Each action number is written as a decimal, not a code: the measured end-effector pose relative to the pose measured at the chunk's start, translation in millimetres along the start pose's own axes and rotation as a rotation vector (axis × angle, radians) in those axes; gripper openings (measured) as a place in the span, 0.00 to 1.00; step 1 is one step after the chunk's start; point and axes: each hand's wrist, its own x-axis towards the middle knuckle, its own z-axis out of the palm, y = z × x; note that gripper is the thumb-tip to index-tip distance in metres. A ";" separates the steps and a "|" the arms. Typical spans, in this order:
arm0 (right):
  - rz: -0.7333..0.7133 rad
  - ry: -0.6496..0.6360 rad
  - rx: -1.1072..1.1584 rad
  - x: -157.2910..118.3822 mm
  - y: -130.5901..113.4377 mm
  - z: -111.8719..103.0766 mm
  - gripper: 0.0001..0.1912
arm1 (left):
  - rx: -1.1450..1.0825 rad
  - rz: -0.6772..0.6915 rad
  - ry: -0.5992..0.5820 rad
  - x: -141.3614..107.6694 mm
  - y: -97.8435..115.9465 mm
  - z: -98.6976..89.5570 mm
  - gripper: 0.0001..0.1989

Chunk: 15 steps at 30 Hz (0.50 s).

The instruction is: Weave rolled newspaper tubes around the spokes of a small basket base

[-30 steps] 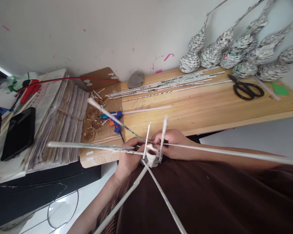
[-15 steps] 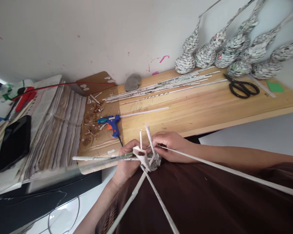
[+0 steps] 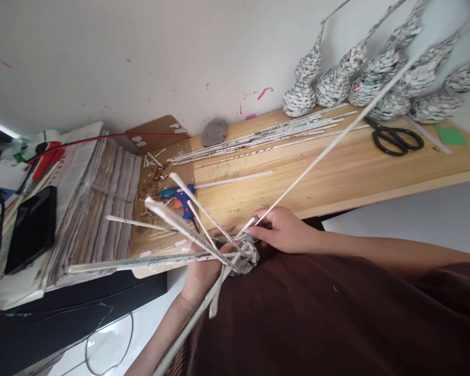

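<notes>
A small woven newspaper piece (image 3: 247, 260) rests at my lap, with several rolled paper tubes sticking out of it. My left hand (image 3: 203, 266) is closed around its left side, its fingers partly covered by the tubes. My right hand (image 3: 284, 228) pinches one long paper tube (image 3: 317, 159) close to the weave. That tube slants up and right across the table, over the scissors' tip. Other tubes point left, and one thick tube (image 3: 168, 214) stands out toward the camera. One more runs down past my left forearm.
On the wooden table (image 3: 337, 172) lie a bundle of paper tubes (image 3: 258, 134), black scissors (image 3: 397, 140) and a blue glue gun (image 3: 186, 201). Several woven gourd shapes (image 3: 300, 99) lean on the wall. Stacked newspapers (image 3: 105, 193) and a phone (image 3: 31, 230) are at left.
The long tube in my right hand has swung from pointing lower right to pointing upper right. The woven piece has turned, and its other tubes now fan mostly leftward.
</notes>
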 end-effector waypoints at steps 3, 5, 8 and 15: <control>-0.025 -0.038 -0.127 -1.4 -1.3 -3.2 0.18 | 0.091 -0.002 -0.040 -0.8 3.1 -2.8 0.09; -0.034 -0.053 -0.164 -2.9 -2.3 -3.9 0.23 | 0.103 0.024 -0.010 -0.9 1.9 -3.0 0.08; -0.110 -0.027 -0.111 -4.2 -4.5 -3.4 0.15 | 0.035 0.067 0.057 -0.8 -2.4 -0.2 0.09; -0.449 -0.120 -0.231 4.7 -17.0 -0.3 0.09 | 0.164 0.226 0.133 -2.2 -3.9 2.2 0.10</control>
